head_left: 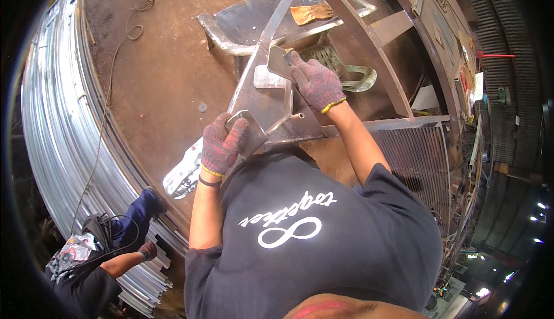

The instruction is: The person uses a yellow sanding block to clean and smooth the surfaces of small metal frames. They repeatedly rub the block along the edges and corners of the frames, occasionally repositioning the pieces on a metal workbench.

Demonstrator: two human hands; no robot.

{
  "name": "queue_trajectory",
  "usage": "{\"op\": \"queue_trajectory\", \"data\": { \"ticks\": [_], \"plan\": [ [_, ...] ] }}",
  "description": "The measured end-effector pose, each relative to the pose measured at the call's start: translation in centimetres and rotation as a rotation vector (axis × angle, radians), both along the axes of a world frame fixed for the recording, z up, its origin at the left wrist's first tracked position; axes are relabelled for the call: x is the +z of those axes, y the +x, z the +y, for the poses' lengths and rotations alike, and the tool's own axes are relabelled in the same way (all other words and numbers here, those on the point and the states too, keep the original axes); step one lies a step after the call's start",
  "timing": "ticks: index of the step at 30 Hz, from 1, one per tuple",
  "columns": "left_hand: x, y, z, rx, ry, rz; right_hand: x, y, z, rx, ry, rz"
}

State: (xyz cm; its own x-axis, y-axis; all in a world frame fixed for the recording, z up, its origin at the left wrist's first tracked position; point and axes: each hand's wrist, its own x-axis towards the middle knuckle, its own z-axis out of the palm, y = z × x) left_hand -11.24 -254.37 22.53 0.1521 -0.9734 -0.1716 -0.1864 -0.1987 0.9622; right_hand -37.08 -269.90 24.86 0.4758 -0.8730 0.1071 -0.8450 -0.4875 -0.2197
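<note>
My left hand [224,144], in a grey-red knitted glove with a yellow cuff, is closed on a thin grey metal plate [251,136]. The plate stays close to my body, tilted. Farther forward, my right hand [317,82] wears a matching glove and pinches a smaller flat metal plate [278,62] with rounded corners. A pale, whitish rectangular patch [269,77] shows just below that plate, on or over the steel frame [262,96]. A short open-ended tube [297,116] sticks out between my hands.
Ahead lies a dark panel [248,21] with a tan leather glove [311,14] on it. Curved steel beams [369,45] and a ribbed grille [412,169] are at right. Long metal profiles [63,105] line the left, near another person [95,261]. A cable [109,82] crosses the floor.
</note>
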Motion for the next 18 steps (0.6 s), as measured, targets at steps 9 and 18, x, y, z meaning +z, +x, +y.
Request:
{"op": "queue_trajectory", "data": {
  "ticks": [9,18],
  "plan": [
    [0.7,0.7,-0.6,-0.075,-0.018,0.011,0.5,0.1,0.4,-0.002,0.109,0.031],
    [0.7,0.9,-0.6,-0.063,0.038,0.095,1.4,0.2,0.4,0.129,0.098,0.045]
  ]
}}
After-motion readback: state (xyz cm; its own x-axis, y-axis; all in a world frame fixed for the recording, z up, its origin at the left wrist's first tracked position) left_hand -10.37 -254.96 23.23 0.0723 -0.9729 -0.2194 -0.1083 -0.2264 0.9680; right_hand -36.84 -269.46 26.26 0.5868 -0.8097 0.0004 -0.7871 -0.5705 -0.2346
